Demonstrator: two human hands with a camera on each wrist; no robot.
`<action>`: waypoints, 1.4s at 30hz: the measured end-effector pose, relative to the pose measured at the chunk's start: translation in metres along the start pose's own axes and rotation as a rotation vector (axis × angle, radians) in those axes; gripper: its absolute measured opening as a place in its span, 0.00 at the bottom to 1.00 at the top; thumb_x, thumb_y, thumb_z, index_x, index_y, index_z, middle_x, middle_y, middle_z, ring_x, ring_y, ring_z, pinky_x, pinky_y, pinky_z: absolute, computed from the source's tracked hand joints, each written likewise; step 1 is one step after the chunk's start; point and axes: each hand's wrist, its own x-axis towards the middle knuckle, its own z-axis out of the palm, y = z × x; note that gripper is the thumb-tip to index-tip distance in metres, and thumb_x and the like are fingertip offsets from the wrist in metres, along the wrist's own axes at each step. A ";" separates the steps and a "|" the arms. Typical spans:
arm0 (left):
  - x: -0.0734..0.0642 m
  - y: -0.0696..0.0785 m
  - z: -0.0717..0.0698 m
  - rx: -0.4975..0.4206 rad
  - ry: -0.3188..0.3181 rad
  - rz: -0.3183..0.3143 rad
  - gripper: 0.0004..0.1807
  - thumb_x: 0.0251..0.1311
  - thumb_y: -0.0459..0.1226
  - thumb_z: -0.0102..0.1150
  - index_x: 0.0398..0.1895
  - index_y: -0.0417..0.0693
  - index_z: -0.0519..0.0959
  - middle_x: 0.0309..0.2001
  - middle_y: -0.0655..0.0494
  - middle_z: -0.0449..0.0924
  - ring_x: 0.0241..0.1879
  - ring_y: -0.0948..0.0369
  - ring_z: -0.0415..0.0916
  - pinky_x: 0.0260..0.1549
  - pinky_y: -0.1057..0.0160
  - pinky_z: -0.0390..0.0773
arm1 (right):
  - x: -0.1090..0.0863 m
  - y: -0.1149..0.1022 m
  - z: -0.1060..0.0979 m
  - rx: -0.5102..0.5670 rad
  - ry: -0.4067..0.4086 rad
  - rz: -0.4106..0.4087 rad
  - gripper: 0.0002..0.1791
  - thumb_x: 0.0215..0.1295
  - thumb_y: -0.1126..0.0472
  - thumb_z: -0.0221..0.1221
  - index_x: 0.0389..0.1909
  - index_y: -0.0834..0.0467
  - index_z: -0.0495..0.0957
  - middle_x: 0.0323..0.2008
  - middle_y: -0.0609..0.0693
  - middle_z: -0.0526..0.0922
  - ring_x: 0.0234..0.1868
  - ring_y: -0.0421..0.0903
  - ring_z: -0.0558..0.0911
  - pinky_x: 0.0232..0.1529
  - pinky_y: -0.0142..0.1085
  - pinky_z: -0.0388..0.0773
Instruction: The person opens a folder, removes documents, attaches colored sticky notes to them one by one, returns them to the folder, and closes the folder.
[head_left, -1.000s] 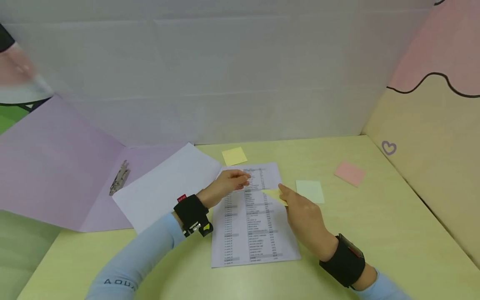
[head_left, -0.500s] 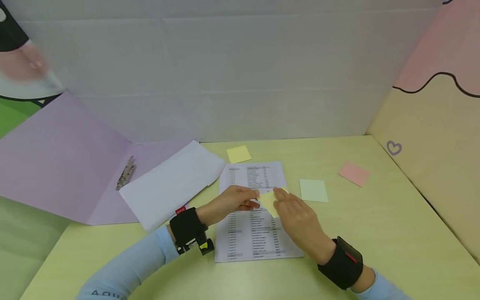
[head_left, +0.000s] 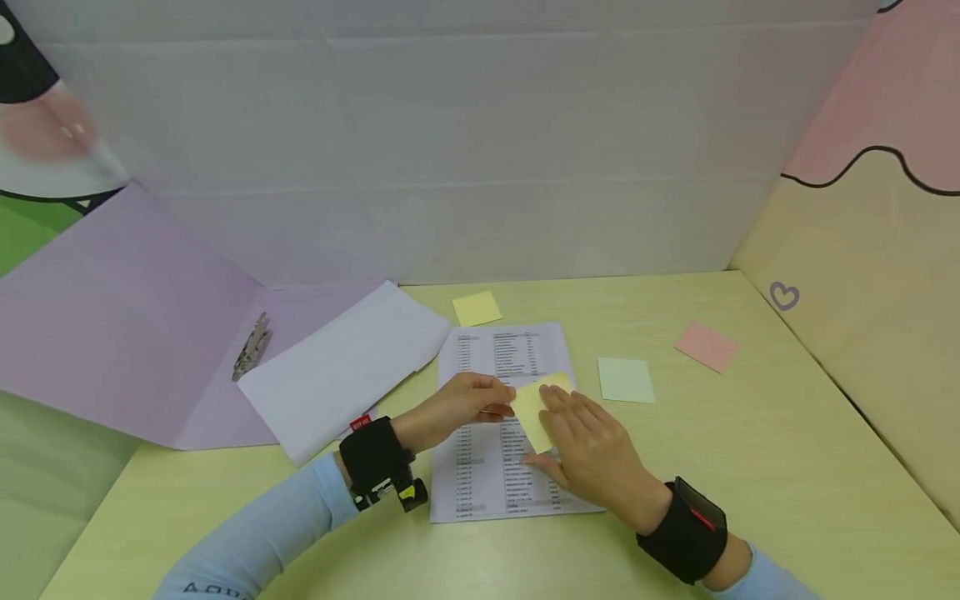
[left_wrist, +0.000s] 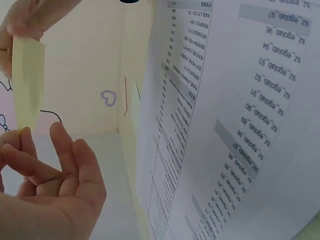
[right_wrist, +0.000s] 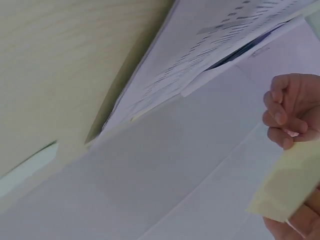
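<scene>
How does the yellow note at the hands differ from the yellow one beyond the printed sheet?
The held note is up above the printed sheet; the far note lies on the table. The right hand partly covers the held note in the head view, while the far note is uncovered. Both are yellow.

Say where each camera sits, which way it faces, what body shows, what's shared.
Head: worn on the head, facing forward-down at the printed sheets; both sleeves, left hand and right hand show.
Left wrist: worn there, facing across the sheets toward the heart-marked wall; left hand lower left, right hand upper left.
Right wrist: worn there, facing the back wall; left hand at right edge, right hand lower right.
Shared: all three show the yellow note between the hands.
</scene>
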 end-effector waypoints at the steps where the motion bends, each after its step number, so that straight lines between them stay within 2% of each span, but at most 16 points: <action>1: 0.000 -0.001 -0.001 0.004 0.004 -0.003 0.13 0.63 0.40 0.51 0.36 0.38 0.78 0.43 0.53 0.79 0.43 0.60 0.77 0.49 0.61 0.75 | 0.001 0.000 -0.002 0.043 0.009 0.012 0.32 0.71 0.41 0.33 0.35 0.63 0.75 0.46 0.58 0.81 0.46 0.50 0.81 0.46 0.41 0.77; 3: -0.001 -0.002 -0.002 0.010 0.013 -0.009 0.13 0.63 0.40 0.51 0.35 0.38 0.78 0.44 0.52 0.78 0.42 0.61 0.78 0.49 0.62 0.75 | 0.004 0.001 -0.006 0.139 0.043 0.064 0.35 0.66 0.35 0.37 0.36 0.64 0.76 0.43 0.57 0.82 0.44 0.51 0.82 0.43 0.42 0.77; 5: -0.002 -0.004 -0.003 0.011 0.016 -0.010 0.13 0.63 0.40 0.51 0.34 0.38 0.78 0.44 0.52 0.78 0.42 0.61 0.78 0.48 0.62 0.75 | 0.010 0.006 -0.011 0.234 0.046 0.156 0.29 0.64 0.40 0.49 0.39 0.65 0.75 0.40 0.57 0.81 0.41 0.51 0.81 0.40 0.41 0.78; 7: -0.003 -0.004 -0.004 0.014 0.018 -0.010 0.12 0.63 0.40 0.51 0.34 0.38 0.78 0.44 0.52 0.78 0.42 0.61 0.78 0.48 0.62 0.75 | 0.017 0.013 -0.015 0.313 0.006 0.284 0.24 0.58 0.47 0.60 0.42 0.65 0.74 0.37 0.56 0.80 0.37 0.51 0.80 0.36 0.40 0.78; 9: -0.003 -0.005 -0.004 0.020 0.015 -0.006 0.12 0.63 0.40 0.52 0.36 0.38 0.78 0.44 0.52 0.78 0.42 0.60 0.78 0.48 0.62 0.75 | 0.024 0.021 -0.016 0.372 -0.095 0.415 0.24 0.52 0.54 0.66 0.44 0.65 0.73 0.36 0.55 0.78 0.36 0.50 0.78 0.34 0.38 0.77; 11: -0.004 -0.006 -0.004 0.032 0.012 -0.007 0.13 0.62 0.40 0.52 0.36 0.38 0.78 0.45 0.52 0.78 0.42 0.61 0.78 0.47 0.62 0.75 | 0.028 0.027 -0.015 0.419 -0.227 0.518 0.23 0.49 0.57 0.68 0.44 0.63 0.74 0.35 0.53 0.78 0.34 0.48 0.77 0.33 0.36 0.75; 14: -0.004 -0.008 -0.004 0.052 0.004 -0.002 0.12 0.62 0.39 0.52 0.34 0.38 0.79 0.46 0.52 0.78 0.40 0.61 0.77 0.46 0.63 0.75 | 0.031 0.033 -0.013 0.492 -0.378 0.600 0.14 0.53 0.58 0.65 0.38 0.60 0.79 0.31 0.50 0.80 0.31 0.45 0.76 0.32 0.34 0.73; 18: -0.005 -0.011 -0.004 0.078 -0.004 0.004 0.12 0.61 0.39 0.52 0.33 0.39 0.79 0.45 0.54 0.77 0.37 0.60 0.76 0.44 0.64 0.74 | 0.031 0.034 -0.009 0.550 -0.464 0.632 0.04 0.56 0.61 0.63 0.30 0.58 0.81 0.26 0.46 0.80 0.26 0.40 0.73 0.28 0.30 0.70; 21: -0.005 -0.013 -0.005 0.104 -0.010 0.012 0.13 0.61 0.41 0.52 0.31 0.37 0.78 0.34 0.56 0.75 0.33 0.60 0.71 0.42 0.63 0.69 | 0.031 0.033 -0.008 0.565 -0.488 0.651 0.02 0.56 0.63 0.62 0.30 0.57 0.81 0.26 0.46 0.81 0.25 0.39 0.73 0.27 0.29 0.70; 24: -0.006 -0.014 -0.006 0.133 -0.014 0.022 0.15 0.61 0.42 0.53 0.29 0.36 0.75 0.25 0.56 0.68 0.31 0.60 0.66 0.38 0.60 0.63 | 0.030 0.032 -0.008 0.576 -0.498 0.664 0.02 0.56 0.63 0.62 0.30 0.57 0.80 0.27 0.46 0.81 0.25 0.39 0.73 0.27 0.29 0.70; 26: -0.007 -0.015 -0.007 0.149 -0.019 0.028 0.16 0.61 0.42 0.53 0.28 0.35 0.73 0.21 0.56 0.64 0.32 0.59 0.65 0.37 0.60 0.61 | 0.029 0.031 -0.007 0.587 -0.500 0.662 0.02 0.56 0.63 0.62 0.30 0.58 0.80 0.27 0.47 0.81 0.25 0.39 0.73 0.27 0.29 0.70; 30: -0.007 -0.018 -0.010 0.182 -0.026 0.029 0.15 0.60 0.42 0.54 0.24 0.38 0.71 0.19 0.57 0.63 0.37 0.57 0.67 0.36 0.62 0.61 | 0.028 0.031 -0.005 0.620 -0.505 0.646 0.02 0.56 0.63 0.62 0.29 0.58 0.80 0.27 0.47 0.81 0.25 0.38 0.73 0.27 0.29 0.71; 33: -0.004 -0.020 -0.015 0.249 -0.026 0.040 0.15 0.60 0.42 0.55 0.24 0.38 0.72 0.21 0.57 0.65 0.36 0.58 0.68 0.34 0.65 0.62 | 0.028 0.032 0.000 0.659 -0.533 0.648 0.02 0.57 0.63 0.62 0.29 0.58 0.81 0.26 0.46 0.81 0.26 0.38 0.74 0.28 0.29 0.71; 36: 0.002 -0.020 -0.023 0.336 -0.031 0.054 0.15 0.59 0.41 0.55 0.26 0.36 0.76 0.21 0.58 0.65 0.29 0.61 0.66 0.30 0.67 0.62 | 0.032 0.035 0.006 0.715 -0.585 0.673 0.03 0.58 0.63 0.60 0.29 0.58 0.81 0.25 0.46 0.80 0.26 0.39 0.73 0.28 0.30 0.70; 42: 0.018 -0.010 -0.042 0.482 -0.029 0.041 0.16 0.59 0.40 0.55 0.28 0.33 0.78 0.17 0.60 0.63 0.20 0.64 0.58 0.21 0.69 0.55 | 0.044 0.045 0.027 0.748 -0.659 0.714 0.05 0.58 0.62 0.60 0.30 0.59 0.82 0.25 0.47 0.80 0.25 0.41 0.72 0.26 0.31 0.68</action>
